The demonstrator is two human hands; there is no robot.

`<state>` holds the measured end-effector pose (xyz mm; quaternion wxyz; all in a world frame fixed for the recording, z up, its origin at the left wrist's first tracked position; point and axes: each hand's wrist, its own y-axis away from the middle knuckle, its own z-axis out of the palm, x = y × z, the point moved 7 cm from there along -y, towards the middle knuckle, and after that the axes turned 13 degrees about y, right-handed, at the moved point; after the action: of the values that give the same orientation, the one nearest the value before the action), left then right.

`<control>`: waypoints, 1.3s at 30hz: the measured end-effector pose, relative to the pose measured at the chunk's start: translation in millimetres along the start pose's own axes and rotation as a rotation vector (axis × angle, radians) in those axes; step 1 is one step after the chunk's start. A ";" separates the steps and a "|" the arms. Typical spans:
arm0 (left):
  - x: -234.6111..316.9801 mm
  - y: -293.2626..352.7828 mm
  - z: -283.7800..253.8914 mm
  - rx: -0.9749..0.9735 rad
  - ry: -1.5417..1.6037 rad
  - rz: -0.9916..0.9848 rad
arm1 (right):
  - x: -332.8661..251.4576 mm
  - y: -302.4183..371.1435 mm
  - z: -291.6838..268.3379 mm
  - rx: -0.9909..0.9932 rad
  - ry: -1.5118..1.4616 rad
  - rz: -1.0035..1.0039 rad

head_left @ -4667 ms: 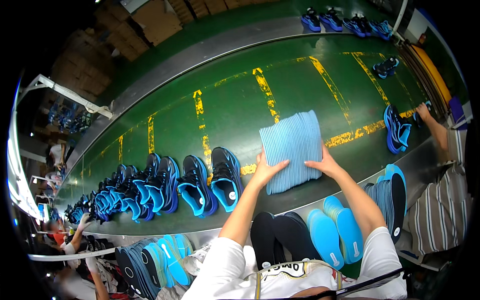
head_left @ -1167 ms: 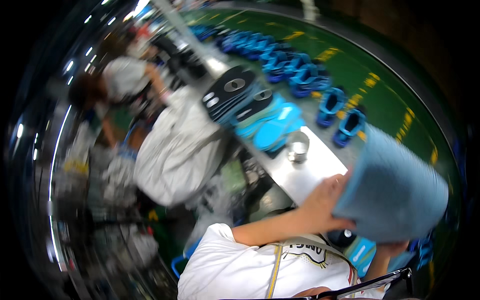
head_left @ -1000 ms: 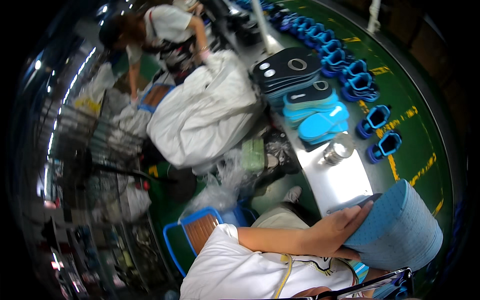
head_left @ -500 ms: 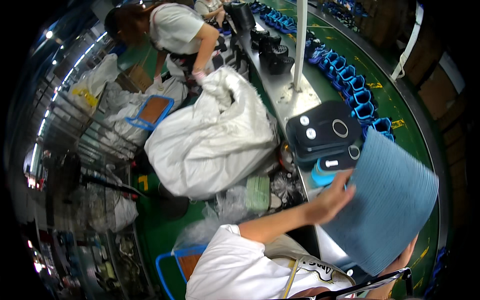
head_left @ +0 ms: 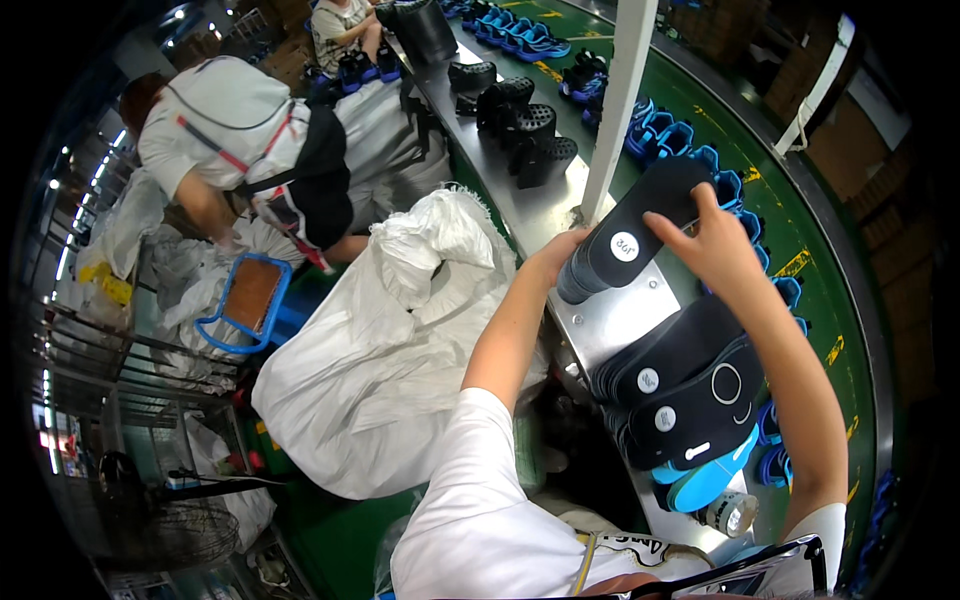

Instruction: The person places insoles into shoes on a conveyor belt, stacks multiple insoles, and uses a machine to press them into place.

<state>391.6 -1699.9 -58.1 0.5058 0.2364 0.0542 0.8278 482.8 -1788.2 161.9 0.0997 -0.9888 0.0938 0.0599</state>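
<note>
Both my hands are on a stack of black insoles, upright on the metal bench beside the white post; a round white sticker shows on the top one. My left hand grips its near left side, with fingers partly hidden behind it. On the far right side, my right hand holds the stack between thumb and fingers. Nearer to me on the bench lie more stacked black insoles with round stickers. Blue insoles lie beside them, with a whitish roll close by.
A white post rises from the bench. Black shoe-shaped pieces stand farther along it. Blue shoes line the green surface beyond. To the left are a big white sack, a blue-framed stool and a bending co-worker.
The blue ribbed block my hands held at lower right is no longer seen in that form. Both hands are now farther up the bench on the insole stack. The co-worker has turned and bent lower.
</note>
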 end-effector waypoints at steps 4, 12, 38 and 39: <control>11.1 -22.2 -38.6 0.118 -0.075 -0.065 | 6.2 -22.6 52.8 -0.070 0.051 0.026; 22.0 -61.5 -83.0 0.186 -0.083 -0.168 | 22.7 -46.0 111.0 -0.153 0.073 0.010; 26.4 38.8 -110.5 0.658 -1.515 1.034 | -16.4 -64.6 107.1 -0.126 0.306 -0.481; 24.9 37.7 -110.2 0.663 -1.519 1.030 | -13.4 -58.1 103.6 -0.068 0.293 -0.525</control>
<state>302.4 -1680.2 -134.6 -0.1097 0.8323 -0.1662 0.5174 470.9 -1708.3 73.7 0.0640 -0.9801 -0.1536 -0.1079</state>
